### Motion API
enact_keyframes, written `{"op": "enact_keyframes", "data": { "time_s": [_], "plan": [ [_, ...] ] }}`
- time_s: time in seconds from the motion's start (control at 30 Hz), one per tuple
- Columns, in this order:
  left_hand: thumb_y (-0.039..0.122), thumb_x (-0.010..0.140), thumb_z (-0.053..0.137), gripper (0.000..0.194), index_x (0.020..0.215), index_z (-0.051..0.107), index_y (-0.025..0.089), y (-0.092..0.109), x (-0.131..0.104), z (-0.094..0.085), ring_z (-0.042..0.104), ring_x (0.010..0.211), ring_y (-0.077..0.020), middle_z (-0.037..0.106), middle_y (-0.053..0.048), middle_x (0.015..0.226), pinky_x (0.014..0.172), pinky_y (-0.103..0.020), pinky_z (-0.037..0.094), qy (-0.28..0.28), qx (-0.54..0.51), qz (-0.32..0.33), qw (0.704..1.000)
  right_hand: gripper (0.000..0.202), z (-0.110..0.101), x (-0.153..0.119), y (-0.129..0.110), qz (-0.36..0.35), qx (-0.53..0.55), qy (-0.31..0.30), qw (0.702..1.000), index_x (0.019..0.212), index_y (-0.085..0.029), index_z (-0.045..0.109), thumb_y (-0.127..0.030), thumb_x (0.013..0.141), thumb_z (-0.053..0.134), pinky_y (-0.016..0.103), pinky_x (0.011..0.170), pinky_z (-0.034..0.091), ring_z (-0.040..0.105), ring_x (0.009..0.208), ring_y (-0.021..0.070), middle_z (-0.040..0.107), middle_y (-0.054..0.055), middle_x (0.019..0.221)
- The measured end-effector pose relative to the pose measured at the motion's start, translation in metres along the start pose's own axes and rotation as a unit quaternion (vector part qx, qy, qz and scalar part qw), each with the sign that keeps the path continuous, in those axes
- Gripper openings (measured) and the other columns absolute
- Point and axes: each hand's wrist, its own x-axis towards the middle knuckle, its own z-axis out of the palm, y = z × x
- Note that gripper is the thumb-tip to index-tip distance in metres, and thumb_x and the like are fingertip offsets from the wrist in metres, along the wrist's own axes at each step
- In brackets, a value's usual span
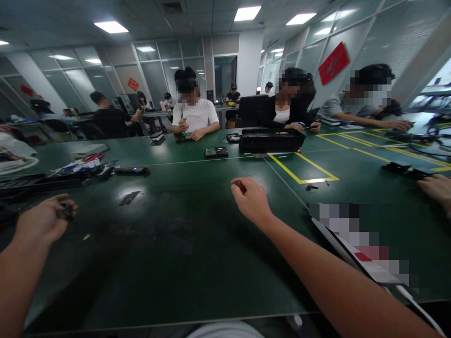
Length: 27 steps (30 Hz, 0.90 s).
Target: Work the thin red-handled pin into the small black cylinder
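Observation:
At the left side of the green table, my left hand is closed around a small dark part with a greyish, shiny face; its exact kind does not show. My right hand hovers over the middle of the table with curled fingers. Something dark brown shows at its fingers, too small to name. A flat dark piece lies on the table between my hands. Beyond my left hand is a dark-handled screwdriver-like tool.
Dark trays and a clutter of tools are at left. A hard drive and a black bin stand across the table. A tablet-like device with a white cable lies right. Co-workers sit opposite; another person's hand reaches in at right.

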Motion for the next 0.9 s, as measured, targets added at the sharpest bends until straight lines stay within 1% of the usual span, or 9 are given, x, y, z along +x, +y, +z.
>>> {"op": "enact_keyframes", "data": {
  "time_s": [0.1,0.23,0.33,0.43,0.53,0.6,0.67,0.8,0.9],
  "plan": [
    [-0.009,0.060,0.038,0.035,0.081,0.054,0.014,0.005,-0.015,0.028,0.049,0.056,-0.0099,0.052,0.002,0.059,0.056,-0.017,0.042,-0.098,-0.084,-0.068,0.989,0.023,0.000,0.000,0.000,0.016,0.002,-0.013,1.000,0.102,-0.016,0.070,-0.026,0.094,0.051,0.034,0.071,0.045,0.060,0.081,0.0202,0.067,0.008,0.092],
    [-0.002,0.066,0.043,0.030,0.088,0.058,0.013,0.013,-0.049,0.068,0.049,0.061,-0.0131,0.053,-0.002,0.067,0.058,-0.023,0.044,-0.203,-0.169,-0.069,0.962,0.028,0.002,0.002,0.003,0.022,-0.012,-0.020,0.999,0.090,-0.018,0.067,-0.039,0.098,0.050,0.033,0.065,0.041,0.058,0.074,0.0196,0.065,0.006,0.083],
    [0.011,0.074,0.053,0.019,0.092,0.060,0.014,0.022,-0.083,0.099,0.054,0.069,-0.0154,0.057,-0.003,0.076,0.060,-0.026,0.046,-0.292,-0.224,-0.075,0.927,0.032,0.003,0.003,0.004,0.011,-0.030,0.004,0.999,0.084,-0.020,0.064,-0.047,0.097,0.054,0.032,0.062,0.037,0.056,0.069,0.0183,0.063,0.004,0.076],
    [0.003,0.060,0.062,0.037,0.094,0.058,0.016,0.027,-0.117,0.130,0.059,0.077,-0.0154,0.058,-0.001,0.084,0.062,-0.025,0.045,-0.356,-0.228,-0.076,0.903,0.033,0.002,0.003,0.003,0.005,-0.037,0.027,0.999,0.081,-0.021,0.063,-0.052,0.093,0.061,0.031,0.059,0.035,0.053,0.065,0.0171,0.061,0.002,0.072],
    [-0.006,0.052,0.062,0.053,0.099,0.055,0.018,0.021,-0.147,0.160,0.062,0.081,-0.0154,0.061,-0.001,0.091,0.063,-0.024,0.043,-0.388,-0.230,-0.035,0.892,0.035,0.002,0.003,0.003,0.004,-0.046,0.018,0.999,0.078,-0.022,0.062,-0.055,0.089,0.065,0.030,0.058,0.033,0.052,0.063,0.0165,0.061,0.001,0.071],
    [-0.002,0.058,0.066,0.049,0.101,0.057,0.017,0.010,-0.163,0.177,0.063,0.085,-0.0152,0.063,-0.002,0.096,0.072,-0.026,0.046,-0.415,-0.213,0.004,0.885,0.034,0.003,0.003,0.005,0.009,-0.053,0.005,0.999,0.078,-0.022,0.062,-0.055,0.087,0.067,0.030,0.056,0.032,0.052,0.062,0.0161,0.060,0.001,0.070],
    [0.004,0.065,0.070,0.041,0.102,0.060,0.016,-0.005,-0.175,0.188,0.064,0.092,-0.0169,0.066,-0.005,0.100,0.087,-0.032,0.049,-0.459,-0.162,0.072,0.871,0.033,0.005,0.004,0.007,0.015,-0.058,-0.004,0.998,0.079,-0.022,0.062,-0.053,0.087,0.068,0.030,0.056,0.031,0.051,0.061,0.0158,0.060,0.000,0.068],
    [0.013,0.077,0.070,0.039,0.115,0.066,0.021,-0.033,-0.185,0.191,0.063,0.110,-0.0220,0.068,-0.007,0.117,0.106,-0.042,0.044,-0.530,-0.037,0.201,0.823,0.033,0.006,0.002,0.006,0.006,-0.060,0.000,0.998,0.074,-0.021,0.060,-0.049,0.093,0.061,0.030,0.057,0.031,0.051,0.060,0.0157,0.060,0.000,0.066],
    [0.016,0.082,0.068,0.043,0.123,0.067,0.027,-0.045,-0.185,0.186,0.061,0.117,-0.0238,0.066,-0.005,0.126,0.110,-0.045,0.042,-0.519,0.052,0.262,0.812,0.037,0.003,-0.001,0.001,-0.003,-0.012,0.014,1.000,0.076,-0.021,0.061,-0.049,0.098,0.050,0.029,0.057,0.033,0.052,0.058,0.0155,0.059,0.000,0.065]
  ]
}}
